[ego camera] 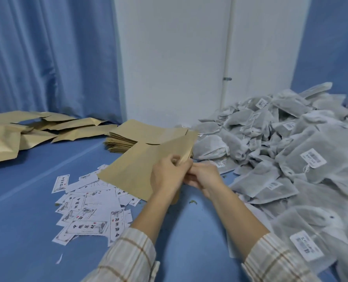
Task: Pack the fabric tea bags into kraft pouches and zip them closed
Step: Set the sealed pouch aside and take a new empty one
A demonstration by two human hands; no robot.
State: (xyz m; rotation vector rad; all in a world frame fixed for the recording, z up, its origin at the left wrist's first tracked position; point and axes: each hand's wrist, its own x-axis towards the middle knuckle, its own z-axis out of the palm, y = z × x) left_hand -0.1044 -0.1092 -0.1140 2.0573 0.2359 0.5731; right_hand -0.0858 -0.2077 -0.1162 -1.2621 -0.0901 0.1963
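The kraft pouch (pixel 140 169) is in both my grips: left hand (pixel 170 176) and right hand (pixel 204 178) pinch its mouth, apparently opening it. Left of it lie filled pouches (pixel 26 131); right of it a big heap of tea bags (pixel 281 159) remains, so I judge most packing is left.

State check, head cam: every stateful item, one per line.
Kraft pouch: held in both hands at its mouth edge, no tea bag visibly in it.
Left hand: grips pouch.
Right hand: pinches pouch edge.
Pouch stack: flat, unfilled.
Pouches at far left: bulging, apparently filled.
Tea bags: loose heap, unpacked.
Labels: scattered.
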